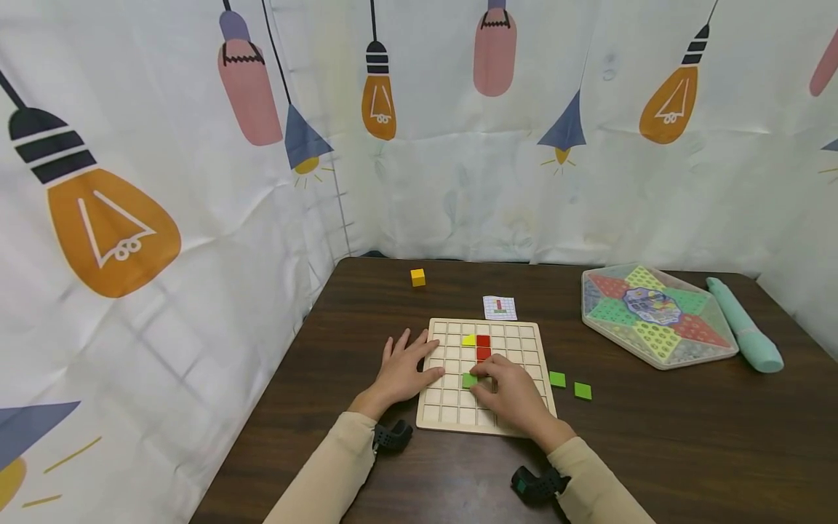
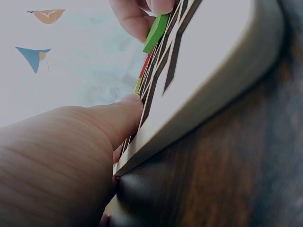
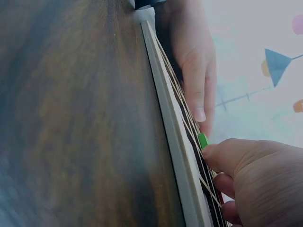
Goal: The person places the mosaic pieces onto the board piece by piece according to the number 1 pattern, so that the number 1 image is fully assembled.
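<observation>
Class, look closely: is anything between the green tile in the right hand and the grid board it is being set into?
Nothing visible. The right hand pinches the green tile right at the wooden grid board, below the red tiles; the left hand rests on the board's left edge.

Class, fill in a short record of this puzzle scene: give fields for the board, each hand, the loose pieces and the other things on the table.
board: wooden grid board with yellow piece and red pieces in its cells
left hand: rests flat on the board's left edge
right hand: pinches green piece at a cell
loose pieces: two green squares, yellow cube
others: pattern card, hexagonal piece box, teal tube
</observation>
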### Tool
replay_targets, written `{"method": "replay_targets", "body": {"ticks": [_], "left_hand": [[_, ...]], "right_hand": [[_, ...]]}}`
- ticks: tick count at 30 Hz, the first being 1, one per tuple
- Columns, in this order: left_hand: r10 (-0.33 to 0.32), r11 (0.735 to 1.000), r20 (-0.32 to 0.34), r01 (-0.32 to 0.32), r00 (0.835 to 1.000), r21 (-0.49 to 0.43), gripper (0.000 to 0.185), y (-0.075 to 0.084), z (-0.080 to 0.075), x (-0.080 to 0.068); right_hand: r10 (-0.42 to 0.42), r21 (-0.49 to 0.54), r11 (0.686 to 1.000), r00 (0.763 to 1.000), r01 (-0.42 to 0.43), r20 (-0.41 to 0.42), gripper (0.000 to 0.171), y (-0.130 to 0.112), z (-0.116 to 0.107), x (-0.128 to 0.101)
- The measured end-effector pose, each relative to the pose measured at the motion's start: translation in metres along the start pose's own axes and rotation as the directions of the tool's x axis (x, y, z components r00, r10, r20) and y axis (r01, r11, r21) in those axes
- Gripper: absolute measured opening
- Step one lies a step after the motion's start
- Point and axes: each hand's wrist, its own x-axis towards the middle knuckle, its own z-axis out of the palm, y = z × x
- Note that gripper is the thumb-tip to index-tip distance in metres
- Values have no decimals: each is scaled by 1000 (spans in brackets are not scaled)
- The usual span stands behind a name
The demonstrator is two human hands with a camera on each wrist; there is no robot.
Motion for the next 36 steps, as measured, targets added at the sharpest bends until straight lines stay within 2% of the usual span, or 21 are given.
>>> {"method": "replay_targets", "body": {"ticks": [22,31,36], "left_hand": [[-2,1000,-1,2,1000,2,58,1,-2,0],[-9,1000,6,9,1000,8,59,-1,-3,-2],[2,1000,0,-2,1000,3,59,-1,-1,-1]], "right_hand": [[78,36,996,996,-79,35,20,-2,1,2],[25,30,999,999,-26,28,22,-2,3,2],[55,76,996,998,-55,8,21,1,-1,0]]}}
